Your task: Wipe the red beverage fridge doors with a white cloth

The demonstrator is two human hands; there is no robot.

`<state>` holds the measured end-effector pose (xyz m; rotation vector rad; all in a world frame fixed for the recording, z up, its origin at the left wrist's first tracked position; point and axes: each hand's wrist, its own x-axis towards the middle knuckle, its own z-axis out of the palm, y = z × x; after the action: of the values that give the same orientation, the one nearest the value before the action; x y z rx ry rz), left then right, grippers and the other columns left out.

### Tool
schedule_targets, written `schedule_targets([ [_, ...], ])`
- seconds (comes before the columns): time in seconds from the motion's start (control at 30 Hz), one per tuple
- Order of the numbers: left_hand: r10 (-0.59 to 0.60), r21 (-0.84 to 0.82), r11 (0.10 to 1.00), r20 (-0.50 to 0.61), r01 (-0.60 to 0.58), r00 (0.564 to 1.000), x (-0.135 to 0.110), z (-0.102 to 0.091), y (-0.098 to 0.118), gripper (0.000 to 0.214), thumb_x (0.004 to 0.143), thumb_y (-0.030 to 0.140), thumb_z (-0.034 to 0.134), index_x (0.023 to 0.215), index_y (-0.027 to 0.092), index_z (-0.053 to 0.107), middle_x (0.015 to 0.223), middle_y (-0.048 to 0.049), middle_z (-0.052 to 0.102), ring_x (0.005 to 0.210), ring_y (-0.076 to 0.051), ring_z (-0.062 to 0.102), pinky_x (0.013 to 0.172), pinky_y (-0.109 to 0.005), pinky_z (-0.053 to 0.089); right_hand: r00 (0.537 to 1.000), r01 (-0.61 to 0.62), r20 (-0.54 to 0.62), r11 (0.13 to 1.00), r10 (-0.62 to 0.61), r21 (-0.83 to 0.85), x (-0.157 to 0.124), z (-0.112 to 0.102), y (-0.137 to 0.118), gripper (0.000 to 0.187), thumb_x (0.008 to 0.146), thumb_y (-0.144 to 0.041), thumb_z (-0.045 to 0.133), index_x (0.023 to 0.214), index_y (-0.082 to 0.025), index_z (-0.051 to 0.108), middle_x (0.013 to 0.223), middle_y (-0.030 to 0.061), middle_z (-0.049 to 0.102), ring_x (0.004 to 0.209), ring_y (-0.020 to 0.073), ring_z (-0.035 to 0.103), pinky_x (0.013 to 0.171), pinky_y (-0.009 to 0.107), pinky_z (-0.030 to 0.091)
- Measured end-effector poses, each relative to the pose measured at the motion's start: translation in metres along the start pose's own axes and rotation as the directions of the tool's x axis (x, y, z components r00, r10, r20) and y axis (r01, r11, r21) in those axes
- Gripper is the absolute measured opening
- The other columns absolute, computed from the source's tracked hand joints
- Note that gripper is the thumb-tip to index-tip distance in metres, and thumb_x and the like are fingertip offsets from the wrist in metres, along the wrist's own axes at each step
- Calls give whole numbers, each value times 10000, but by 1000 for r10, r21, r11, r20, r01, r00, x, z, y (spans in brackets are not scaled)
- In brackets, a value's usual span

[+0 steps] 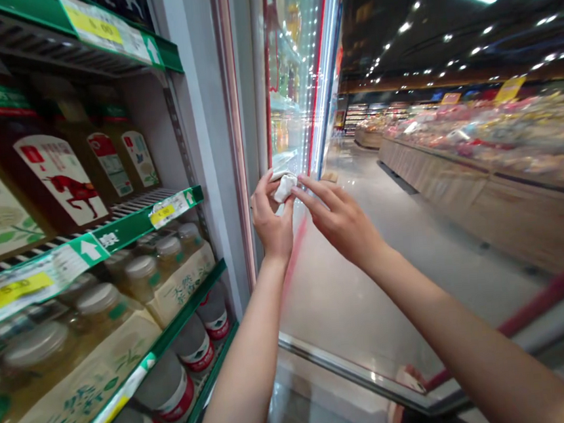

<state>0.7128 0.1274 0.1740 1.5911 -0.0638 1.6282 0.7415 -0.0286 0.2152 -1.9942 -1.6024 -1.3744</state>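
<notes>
A crumpled white cloth or tissue [286, 187] is bunched up between my two hands, in front of the cooler's door frame. My left hand [271, 217] grips it with bent fingers and thumb. From the right, the fingertips of my right hand [337, 214] reach the white bundle's edge, its fingers stretched out and slightly apart. Both arms extend forward beside an open glass door [349, 298], whose lower metal frame crosses below them.
Left of me, shelves hold bottled drinks [61, 171], jars in cardboard sleeves [102, 365] and price strips [92, 244]. A lit glass cooler [294, 72] stands ahead. Across the shop floor [357, 172] runs a long wooden display counter [457, 176] piled with goods, blurred by motion.
</notes>
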Motion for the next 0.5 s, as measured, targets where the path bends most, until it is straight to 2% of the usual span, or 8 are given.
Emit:
schedule_targets([
  [0.07, -1, -11, 1000, 38, 1, 999, 3, -6, -5, 592, 1015, 335, 739, 1554, 337, 494, 1290, -65, 747, 1191, -225, 736, 1078, -368, 588, 998, 54, 39, 998, -55, 24, 22, 7, 6, 431, 1093, -150, 467, 1489, -217, 622, 1539, 151, 655, 1355, 283, 627, 1132, 501, 562],
  [0.17, 18, -40, 999, 159, -12, 987, 10, -20, -12, 603, 1018, 329, 730, 1574, 351, 495, 1315, -59, 755, 1207, -226, 740, 1083, -366, 590, 992, 92, 81, 996, -93, 18, 41, 10, 13, 311, 1105, -193, 470, 1278, -209, 728, 1318, 140, 752, 1176, 272, 661, 1018, 452, 588],
  [0.23, 64, -46, 997, 228, -55, 972, 13, -28, -12, 559, 1011, 316, 740, 1535, 371, 551, 1379, -54, 737, 1274, -235, 714, 1137, -392, 567, 989, 105, 104, 994, -101, -29, 41, 8, 14, 300, 1107, -192, 458, 1162, -211, 752, 1204, 125, 763, 1077, 260, 655, 953, 424, 584],
  [0.33, 150, -21, 989, 247, -149, 957, 7, -33, -7, 513, 995, 285, 760, 1479, 374, 614, 1400, -53, 729, 1320, -237, 680, 1159, -409, 556, 992, 105, 86, 984, -93, -143, 29, 5, 11, 309, 1107, -179, 448, 1115, -194, 757, 1121, 122, 764, 989, 247, 645, 885, 388, 573],
  [0.4, 161, 13, 986, 231, -168, 960, -1, -32, -3, 482, 992, 258, 759, 1451, 355, 644, 1350, -56, 745, 1287, -233, 687, 1131, -402, 573, 998, 54, 25, 977, -50, -206, 18, 6, 4, 305, 1106, -178, 455, 1137, -182, 758, 1101, 124, 767, 949, 237, 655, 840, 365, 572],
  [0.5, 65, 38, 997, 195, -74, 979, -13, -25, 3, 383, 1003, 221, 731, 1373, 317, 705, 1292, -60, 740, 1227, -219, 709, 1069, -364, 608, 987, -127, -118, 981, 110, -147, 4, 13, -12, 306, 1097, -171, 469, 1158, -200, 767, 1136, 119, 760, 953, 224, 696, 831, 346, 594],
])
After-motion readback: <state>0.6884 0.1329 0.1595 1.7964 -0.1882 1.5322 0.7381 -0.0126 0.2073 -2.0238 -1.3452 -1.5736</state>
